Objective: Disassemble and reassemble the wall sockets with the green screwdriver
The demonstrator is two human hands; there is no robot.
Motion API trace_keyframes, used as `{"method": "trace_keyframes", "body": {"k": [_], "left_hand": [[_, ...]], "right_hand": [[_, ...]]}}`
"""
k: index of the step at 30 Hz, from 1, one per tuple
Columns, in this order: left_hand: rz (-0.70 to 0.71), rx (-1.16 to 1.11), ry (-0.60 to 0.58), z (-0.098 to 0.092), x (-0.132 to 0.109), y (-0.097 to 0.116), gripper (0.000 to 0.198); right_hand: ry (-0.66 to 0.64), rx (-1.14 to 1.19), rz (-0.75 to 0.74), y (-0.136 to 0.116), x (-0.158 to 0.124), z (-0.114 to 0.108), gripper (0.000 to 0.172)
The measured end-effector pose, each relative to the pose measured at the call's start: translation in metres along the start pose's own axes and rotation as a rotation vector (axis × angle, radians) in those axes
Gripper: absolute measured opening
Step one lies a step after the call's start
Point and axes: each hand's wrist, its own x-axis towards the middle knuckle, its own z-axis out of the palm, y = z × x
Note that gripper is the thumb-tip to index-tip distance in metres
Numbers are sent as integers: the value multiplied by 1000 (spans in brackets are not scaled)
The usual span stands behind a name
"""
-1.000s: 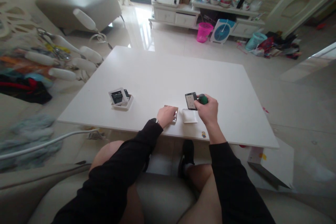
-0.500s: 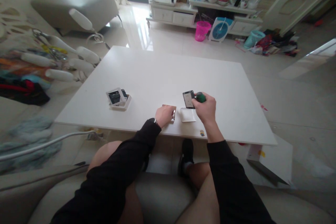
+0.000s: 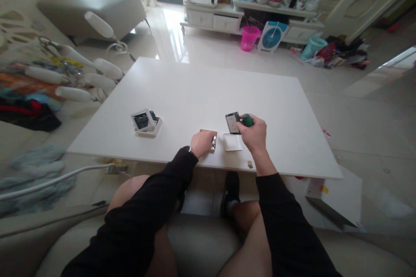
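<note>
My right hand (image 3: 256,133) is closed around a green-handled screwdriver (image 3: 247,120) and a wall socket panel (image 3: 233,123) with a pale face and dark frame. The panel is tilted up just behind a shallow white square cover (image 3: 232,142) on the table. My left hand (image 3: 202,143) reaches down over a small brown-edged box (image 3: 214,141), fingers bent together at its right side. Small shiny bits show by those fingertips; whether they are pinched is too small to tell. Farther left, a white box (image 3: 155,130) holds dark parts, with a white frame (image 3: 134,120) leaning on top.
The white table (image 3: 195,91) has its front edge close to my knees. A small cartoon sticker (image 3: 250,164) sits near that edge. White lamp arms (image 3: 108,69) stand by the left side. A pink basket (image 3: 249,38) and a blue fan (image 3: 272,36) are on the floor beyond.
Hardly anything differs: both hands keep their places and holds, and the whole view has shifted very slightly.
</note>
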Motion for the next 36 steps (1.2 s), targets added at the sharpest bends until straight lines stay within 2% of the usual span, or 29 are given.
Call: {"method": "trace_keyframes", "body": {"k": [5,14,24,30,36], "left_hand": [[0,4,-2,-1,-1,-4,18],[-26,-1,-42,-1,0,-9,17],[-17,2,-47,-3,-3,-7,17],[6,-2,-35,-1,-3,-8,17],[18,-9,-44,-5,-5,-5,18]], "right_hand": [[21,4,-15,2,1,0,16],[136,44,-70,6,2,1,22],[205,59,-153,1,-1,0,18],[117,19,-137,1,-2,2,17],[117,23,-159,2,-2,3,18]]}}
